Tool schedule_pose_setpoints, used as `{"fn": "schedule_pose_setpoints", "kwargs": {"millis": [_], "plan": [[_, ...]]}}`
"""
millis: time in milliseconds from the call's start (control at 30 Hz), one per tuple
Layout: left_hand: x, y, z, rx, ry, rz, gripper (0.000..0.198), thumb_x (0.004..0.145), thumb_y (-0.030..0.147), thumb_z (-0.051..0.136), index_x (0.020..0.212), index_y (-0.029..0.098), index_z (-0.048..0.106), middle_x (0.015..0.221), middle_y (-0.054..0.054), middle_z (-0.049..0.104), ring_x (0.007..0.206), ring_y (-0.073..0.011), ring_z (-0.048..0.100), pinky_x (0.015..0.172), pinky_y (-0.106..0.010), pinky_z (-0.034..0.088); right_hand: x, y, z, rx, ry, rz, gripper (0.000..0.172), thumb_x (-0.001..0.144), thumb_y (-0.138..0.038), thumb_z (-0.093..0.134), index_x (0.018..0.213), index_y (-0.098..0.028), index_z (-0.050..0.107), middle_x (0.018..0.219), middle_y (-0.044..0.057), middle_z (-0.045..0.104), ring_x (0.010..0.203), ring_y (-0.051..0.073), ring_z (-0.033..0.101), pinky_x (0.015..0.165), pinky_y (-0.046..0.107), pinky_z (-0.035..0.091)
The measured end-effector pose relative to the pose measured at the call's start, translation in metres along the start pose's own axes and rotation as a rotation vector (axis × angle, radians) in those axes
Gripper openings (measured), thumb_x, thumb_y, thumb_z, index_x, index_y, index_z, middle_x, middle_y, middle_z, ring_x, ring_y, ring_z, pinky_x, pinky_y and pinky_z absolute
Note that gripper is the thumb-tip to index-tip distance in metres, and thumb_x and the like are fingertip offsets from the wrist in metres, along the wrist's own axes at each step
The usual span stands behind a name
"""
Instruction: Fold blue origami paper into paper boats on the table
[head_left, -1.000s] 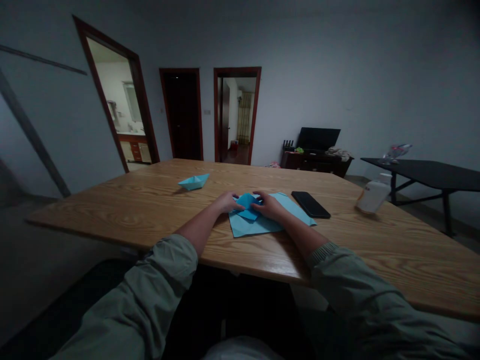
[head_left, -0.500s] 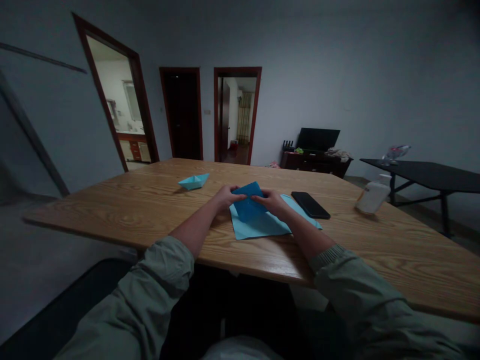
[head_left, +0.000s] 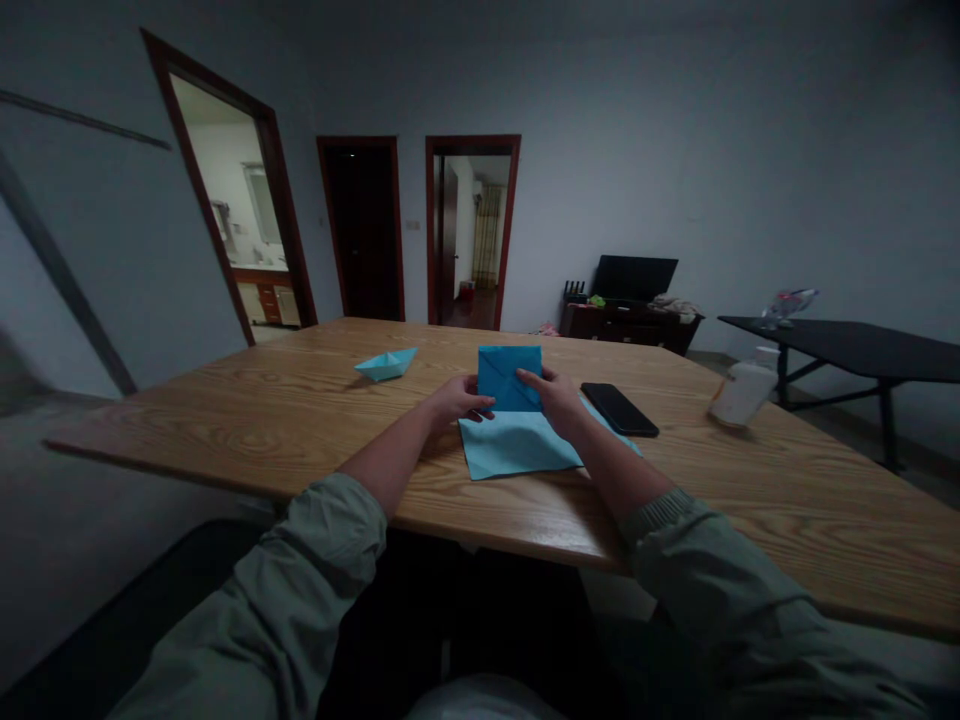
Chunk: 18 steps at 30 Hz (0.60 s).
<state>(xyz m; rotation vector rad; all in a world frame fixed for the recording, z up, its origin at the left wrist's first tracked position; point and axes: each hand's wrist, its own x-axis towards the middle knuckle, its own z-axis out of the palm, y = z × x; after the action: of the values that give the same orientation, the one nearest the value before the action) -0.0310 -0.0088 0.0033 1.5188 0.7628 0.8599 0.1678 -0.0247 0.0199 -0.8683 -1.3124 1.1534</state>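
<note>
A folded blue paper (head_left: 501,376), roughly square with diagonal creases, is held up between both hands. At its lower left edge, my left hand (head_left: 457,398) pinches it with thumb and fingers. On the opposite side my right hand (head_left: 556,396) grips the edge, thumb across the front face. Below them a light blue sheet of paper (head_left: 517,455) lies on the wooden table (head_left: 300,430). A light blue paper boat (head_left: 388,365) stands on the table to the left, apart from my hands.
A black phone (head_left: 619,410) lies right of the sheet, touching or close to its edge. Farther right stands a white pump bottle (head_left: 744,392). Beyond are a black table (head_left: 862,345) and a cabinet (head_left: 626,326) with a television (head_left: 636,278).
The folded blue paper has turned from a tilted diamond to a level square and risen slightly off the sheet. Both hands have shifted to its sides.
</note>
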Motion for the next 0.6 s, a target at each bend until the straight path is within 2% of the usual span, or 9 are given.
{"fn": "schedule_pose_setpoints", "kwargs": {"millis": [133,400,600], "plan": [[0.0011,0.0002,-0.0031,0.019,-0.006,-0.007,0.049,0.06,0.035,0.081,0.097,0.013,0.058,0.082,-0.006,0.068,0.066,-0.0149,0.067,0.054,-0.021,0.045,-0.0013,-0.0016,0.0013,0.072,-0.028,0.039,0.04,0.066,-0.038,0.077,0.098,-0.017,0.065,0.091,0.006,0.072,0.084,0.023,0.068,0.082,0.038,0.055],[0.0015,-0.0013,-0.0075,0.006,-0.019,0.038,0.044,0.06,0.033,0.079,0.094,0.013,0.061,0.077,-0.004,0.067,0.064,-0.0136,0.065,0.055,-0.021,0.044,-0.0017,-0.002,-0.0013,0.151,-0.109,0.09,0.028,0.073,-0.036,0.073,0.092,-0.016,0.067,0.09,0.008,0.072,0.085,0.023,0.068,0.084,0.039,0.054],[0.0025,-0.0018,-0.0089,-0.049,0.049,0.082,0.033,0.059,0.023,0.076,0.087,0.012,0.065,0.074,-0.004,0.066,0.068,-0.0133,0.062,0.061,-0.024,0.047,-0.0067,-0.0027,-0.0014,0.128,-0.182,0.142,0.031,0.072,-0.034,0.074,0.097,-0.018,0.067,0.096,0.006,0.072,0.082,0.02,0.067,0.08,0.035,0.053]]}}
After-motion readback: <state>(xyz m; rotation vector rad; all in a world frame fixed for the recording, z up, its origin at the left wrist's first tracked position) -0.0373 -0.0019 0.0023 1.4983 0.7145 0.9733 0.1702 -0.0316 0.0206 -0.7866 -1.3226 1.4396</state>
